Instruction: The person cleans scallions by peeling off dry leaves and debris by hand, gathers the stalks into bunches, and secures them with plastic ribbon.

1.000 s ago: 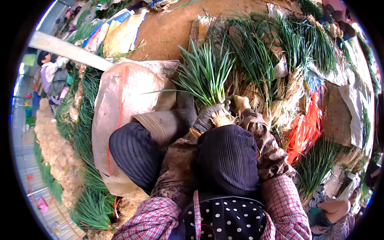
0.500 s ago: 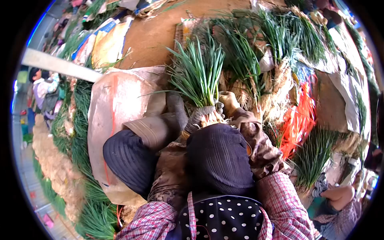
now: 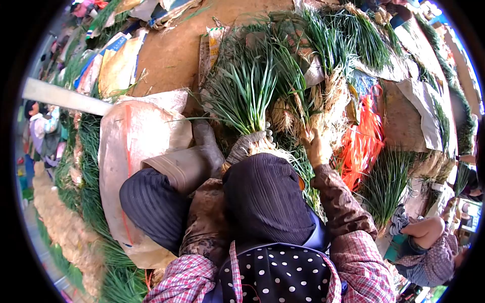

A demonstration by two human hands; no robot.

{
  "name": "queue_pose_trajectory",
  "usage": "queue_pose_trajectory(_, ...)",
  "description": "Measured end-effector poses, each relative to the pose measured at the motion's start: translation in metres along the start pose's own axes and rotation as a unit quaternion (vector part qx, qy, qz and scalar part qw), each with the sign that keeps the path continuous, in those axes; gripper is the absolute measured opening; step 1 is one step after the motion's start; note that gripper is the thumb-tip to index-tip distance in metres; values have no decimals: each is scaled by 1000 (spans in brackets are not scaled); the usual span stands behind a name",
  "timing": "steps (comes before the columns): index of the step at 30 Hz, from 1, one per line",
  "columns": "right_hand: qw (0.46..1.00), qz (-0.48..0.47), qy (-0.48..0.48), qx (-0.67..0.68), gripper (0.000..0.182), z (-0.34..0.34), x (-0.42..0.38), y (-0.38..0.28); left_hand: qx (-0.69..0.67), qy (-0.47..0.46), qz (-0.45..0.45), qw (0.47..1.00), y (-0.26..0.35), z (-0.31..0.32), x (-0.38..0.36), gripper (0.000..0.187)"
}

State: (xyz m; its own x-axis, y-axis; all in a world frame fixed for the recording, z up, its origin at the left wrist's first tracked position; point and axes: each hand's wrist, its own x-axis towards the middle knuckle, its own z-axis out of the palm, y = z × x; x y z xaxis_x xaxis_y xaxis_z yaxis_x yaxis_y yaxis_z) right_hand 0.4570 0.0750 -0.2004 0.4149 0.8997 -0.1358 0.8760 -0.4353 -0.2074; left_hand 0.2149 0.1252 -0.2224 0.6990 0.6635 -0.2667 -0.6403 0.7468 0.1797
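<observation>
Long green leaves with pale rooted ends form a bunch (image 3: 250,93), which my left hand (image 3: 248,144) grips near its base, just beyond my knee. That hand wears a grey glove, and its fingertips show at the bunch's right side. My right hand (image 3: 317,147), in a yellowish glove, reaches to the root end of other green stalks (image 3: 301,108) lying to the right. Its fingers are around or against those stalks; how firmly they close is unclear.
A pale sack (image 3: 144,131) with a red line lies at the left. Red plastic strips (image 3: 362,139) are heaped at the right, beside another green bunch (image 3: 386,182). A seated person (image 3: 429,242) is at lower right. More greens (image 3: 361,38) lie farther ahead.
My right hand has left the held bunch and moved right to the other stalks. My left hand still holds its bunch. The whole view has shifted slightly.
</observation>
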Motion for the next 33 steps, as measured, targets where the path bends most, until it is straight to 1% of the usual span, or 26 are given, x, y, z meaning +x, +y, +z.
queue_pose_trajectory(2,992,-44,-23,117,28,37,22,30,4,-12,28,1000,2,15,-6,37)
queue_pose_trajectory(3,992,-42,-105,55,23,34,39,25,6,-20,43,999,4,24,-8,37)
queue_pose_trajectory(4,993,-53,-99,36,16,34,49,17,-2,-60,44,997,5,25,-5,38)
queue_pose_trajectory(6,980,-108,3,166,19,29,70,2,-1,-119,107,987,9,33,-4,38)
queue_pose_trajectory(7,974,-115,50,190,18,22,79,1,19,-150,123,981,14,36,-3,39)
queue_pose_trajectory(9,971,-122,108,175,18,-32,85,-19,42,-163,137,976,21,32,-1,39)
queue_pose_trajectory(10,972,-125,121,156,19,-50,90,-25,54,-173,142,973,25,27,2,39)
queue_pose_trajectory(11,976,-127,121,132,19,-62,98,-29,54,-192,124,972,27,14,10,41)
queue_pose_trajectory(13,981,-136,109,89,22,-71,107,-37,53,-204,107,972,26,-5,21,41)
queue_pose_trajectory(14,974,-170,127,84,22,-70,107,-38,53,-209,102,971,28,1,21,42)
queue_pose_trajectory(15,959,-227,144,90,22,-67,105,-37,41,-187,119,974,21,5,14,40)
queue_pose_trajectory(16,947,-269,150,89,21,-64,101,-34,0,-174,129,976,15,9,12,37)
queue_pose_trajectory(17,936,-304,151,92,21,-62,96,-30,9,-173,127,977,14,7,11,36)
queue_pose_trajectory(18,950,-273,128,75,23,-56,90,-27,20,-173,124,977,15,6,12,35)
queue_pose_trajectory(19,963,-243,104,56,28,-50,84,-24,7,-143,112,983,14,5,11,32)
queue_pose_trajectory(20,970,-223,79,64,27,-48,76,-23,-6,-112,101,989,12,5,11,30)
queue_pose_trajectory(21,976,-185,56,98,26,-46,69,-23,-20,-80,92,992,10,3,9,27)
queue_pose_trajectory(23,975,-140,35,169,25,-51,56,-31,-10,-102,94,990,10,-4,10,32)
queue_pose_trajectory(24,971,-198,64,122,23,-67,45,-49,-4,-113,94,989,10,-14,14,34)
queue_pose_trajectory(25,961,-243,63,119,17,-60,50,-52,26,-119,109,987,9,-22,21,33)
queue_pose_trajectory(26,952,-273,82,109,15,-61,50,-65,32,-98,110,989,8,-16,19,31)
queue_pose_trajectory(28,963,-252,89,30,15,-33,79,-82,46,-58,112,991,9,3,12,26)
queue_pose_trajectory(30,978,-181,-17,-100,21,-27,105,-106,45,-37,111,992,10,14,7,26)
queue_pose_trajectory(31,977,-194,-26,-88,21,-19,120,-108,44,-31,108,993,10,17,5,26)
queue_pose_trajectory(32,974,-217,8,-59,20,-16,128,-110,44,-27,104,993,10,20,4,25)
queue_pose_trajectory(33,984,-178,-5,-12,21,-12,135,-112,45,-23,100,994,9,22,3,25)
